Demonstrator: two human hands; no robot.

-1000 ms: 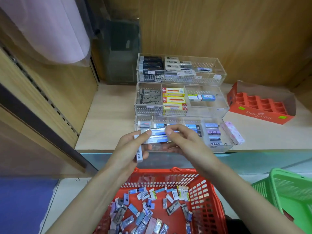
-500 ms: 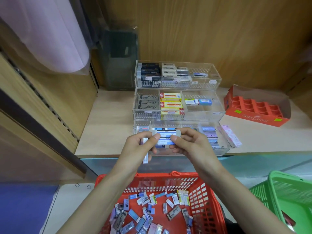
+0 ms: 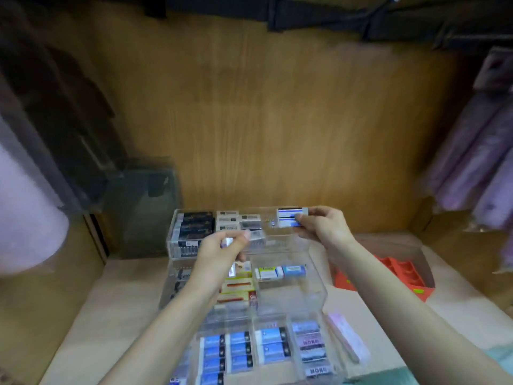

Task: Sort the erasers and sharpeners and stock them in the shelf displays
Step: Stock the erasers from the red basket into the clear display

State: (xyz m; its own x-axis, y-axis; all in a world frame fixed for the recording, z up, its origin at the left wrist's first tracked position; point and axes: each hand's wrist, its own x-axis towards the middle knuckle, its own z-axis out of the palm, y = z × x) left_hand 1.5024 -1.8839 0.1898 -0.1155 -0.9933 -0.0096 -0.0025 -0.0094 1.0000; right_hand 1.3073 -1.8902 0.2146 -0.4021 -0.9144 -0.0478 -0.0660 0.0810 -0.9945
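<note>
A clear three-tier acrylic display (image 3: pixel 313 290) stands on the wooden shelf. My right hand (image 3: pixel 322 226) pinches blue-and-white erasers (image 3: pixel 290 218) over the right end of the top tier. My left hand (image 3: pixel 222 247) grips a small wrapped eraser (image 3: pixel 228 242) in front of the top tier's middle. The top tier holds black boxes (image 3: pixel 194 226) and white erasers (image 3: pixel 236 220). The bottom tier shows rows of blue erasers (image 3: pixel 238 348) and purple ones (image 3: pixel 311 343). The image is motion-blurred.
An orange cardboard tray (image 3: pixel 405 273) sits to the right of the display. A pink packet (image 3: pixel 347 337) lies beside the bottom tier. A dark clear box (image 3: pixel 141 207) stands at the back left. Purple rolls (image 3: pixel 477 154) hang at the right.
The view tilted up, so the baskets left the frame. My right hand lifted the blue erasers from the bottom tier up to the top tier's right end; my left hand rose too.
</note>
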